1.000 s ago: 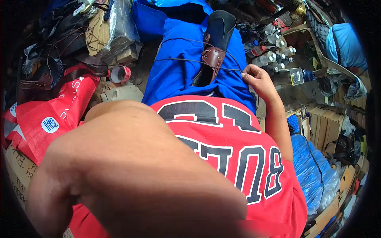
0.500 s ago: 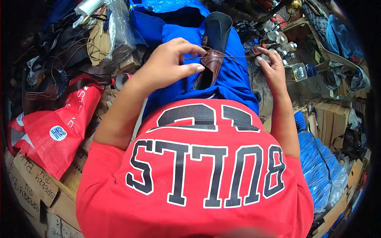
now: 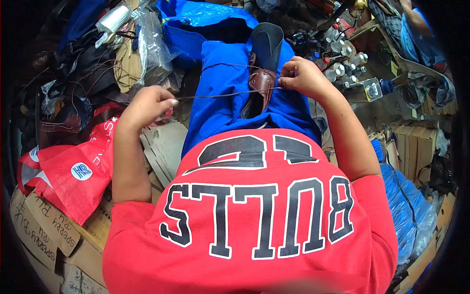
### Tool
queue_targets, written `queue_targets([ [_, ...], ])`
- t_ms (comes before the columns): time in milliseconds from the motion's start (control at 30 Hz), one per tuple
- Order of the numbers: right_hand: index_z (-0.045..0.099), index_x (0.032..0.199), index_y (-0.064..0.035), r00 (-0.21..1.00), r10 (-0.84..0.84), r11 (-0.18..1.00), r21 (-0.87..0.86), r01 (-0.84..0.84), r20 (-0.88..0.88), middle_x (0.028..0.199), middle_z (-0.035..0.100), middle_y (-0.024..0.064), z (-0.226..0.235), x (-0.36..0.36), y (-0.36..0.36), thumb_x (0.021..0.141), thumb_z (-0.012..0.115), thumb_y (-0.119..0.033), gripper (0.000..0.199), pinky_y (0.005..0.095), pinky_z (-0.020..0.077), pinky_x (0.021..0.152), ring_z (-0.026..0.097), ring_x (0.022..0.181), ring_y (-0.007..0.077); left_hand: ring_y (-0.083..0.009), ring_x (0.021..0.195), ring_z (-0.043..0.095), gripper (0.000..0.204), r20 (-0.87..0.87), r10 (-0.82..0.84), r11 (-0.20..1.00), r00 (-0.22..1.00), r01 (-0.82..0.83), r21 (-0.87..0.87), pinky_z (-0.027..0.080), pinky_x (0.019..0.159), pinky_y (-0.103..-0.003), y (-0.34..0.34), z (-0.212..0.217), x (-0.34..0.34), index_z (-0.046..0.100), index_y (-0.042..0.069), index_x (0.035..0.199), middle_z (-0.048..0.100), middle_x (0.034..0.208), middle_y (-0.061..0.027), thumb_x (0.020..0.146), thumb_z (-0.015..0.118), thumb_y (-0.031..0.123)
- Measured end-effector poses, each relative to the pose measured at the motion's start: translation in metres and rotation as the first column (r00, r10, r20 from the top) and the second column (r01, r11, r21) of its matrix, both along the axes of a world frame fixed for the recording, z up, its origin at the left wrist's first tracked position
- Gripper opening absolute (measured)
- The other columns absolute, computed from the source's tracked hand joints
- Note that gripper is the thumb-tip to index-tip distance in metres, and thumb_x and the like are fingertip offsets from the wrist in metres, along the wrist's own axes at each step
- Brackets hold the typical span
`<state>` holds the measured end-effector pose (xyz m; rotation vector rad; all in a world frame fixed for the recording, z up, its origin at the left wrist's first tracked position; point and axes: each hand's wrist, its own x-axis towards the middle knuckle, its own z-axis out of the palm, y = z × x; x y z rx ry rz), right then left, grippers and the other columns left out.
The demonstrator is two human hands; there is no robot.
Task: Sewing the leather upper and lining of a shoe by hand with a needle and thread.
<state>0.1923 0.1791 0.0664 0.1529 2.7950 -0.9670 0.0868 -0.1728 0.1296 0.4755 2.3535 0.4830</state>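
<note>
The person's left hand (image 3: pixel 147 105) was pulled out to the side, fingers pinched shut on a dark thread (image 3: pixel 220 94) drawn taut. That thread ran across the blue lap to the brown leather piece (image 3: pixel 262 82), which lay between the hands, nearer the right one. The right hand (image 3: pixel 303 76) was closed, gripping the thread at the leather's edge. Beyond it stood small bottles (image 3: pixel 342 61).

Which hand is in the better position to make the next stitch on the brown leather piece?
Probably the right hand: its fingers rest at the edge of the brown leather piece on the lap. The left hand is far out to the side, holding the dark thread taut.
</note>
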Motion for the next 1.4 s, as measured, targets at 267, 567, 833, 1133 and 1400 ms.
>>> queue_targets([
  [267,0.069,0.087,-0.0105,0.976,-0.213,0.94,0.263,0.218,-0.048,0.09,0.061,0.0088,0.01,0.027,0.034,0.073,0.07,-0.027,0.022,0.0373,0.0479,0.077,0.061,0.091,0.0271,-0.0301,0.097,0.059,0.026,-0.667,-0.231,0.722,0.709,0.584,0.371,0.047,0.085,-0.038,0.084,-0.011,0.025,0.066,0.005,0.097,0.062,0.1,-0.013,0.072,0.072,0.01],
  [567,0.062,0.083,-0.0026,0.98,0.139,0.99,-0.015,-0.143,-0.146,0.075,0.056,0.0086,-0.006,0.017,0.006,0.073,0.073,-0.018,0.021,0.0314,0.0445,0.063,0.053,0.068,0.0184,-0.0308,0.091,0.058,0.014,-0.448,-0.726,0.496,0.522,0.848,0.184,0.047,0.082,-0.039,0.157,-0.048,0.057,0.067,0.005,0.082,0.061,0.088,-0.0123,0.071,0.069,0.012],
  [833,0.063,0.094,-0.0098,0.351,-0.923,0.174,-0.644,0.745,0.156,0.07,0.061,0.001,-0.064,0.117,0.15,0.086,0.06,-0.026,0.018,0.0202,0.042,0.054,0.056,0.059,0.0089,-0.0318,0.09,0.058,0.03,-0.321,-0.495,0.584,0.808,0.582,0.566,0.048,0.076,-0.038,0.124,-0.054,0.063,0.059,0.005,0.094,0.055,0.101,-0.0128,0.067,0.068,-0.003],
  [1133,0.057,0.089,0.0094,0.041,-0.968,-0.244,-0.968,0.06,0.246,0.089,0.06,0.0206,0.003,0.324,0.32,0.085,0.048,-0.006,0.018,0.0456,0.0468,0.082,0.057,0.085,0.0309,-0.0331,0.082,0.06,0.014,-0.266,-0.532,0.702,0.804,0.595,0.393,0.048,0.074,-0.037,0.108,-0.045,0.058,0.06,0.001,0.089,0.06,0.083,-0.0166,0.076,0.063,0.002],
  [1400,0.049,0.082,0.0026,-0.156,-0.981,-0.113,-0.993,-0.032,0.117,0.072,0.042,0.007,0.195,0.527,0.379,0.077,0.05,0.01,0.009,0.0337,0.0395,0.066,0.045,0.065,0.018,-0.0194,0.082,0.057,0.02,-0.377,-0.339,0.742,0.862,0.491,0.455,0.044,0.075,-0.028,0.106,-0.026,0.007,0.061,0.001,0.095,0.057,0.085,-0.0093,0.08,0.049,-0.006],
])
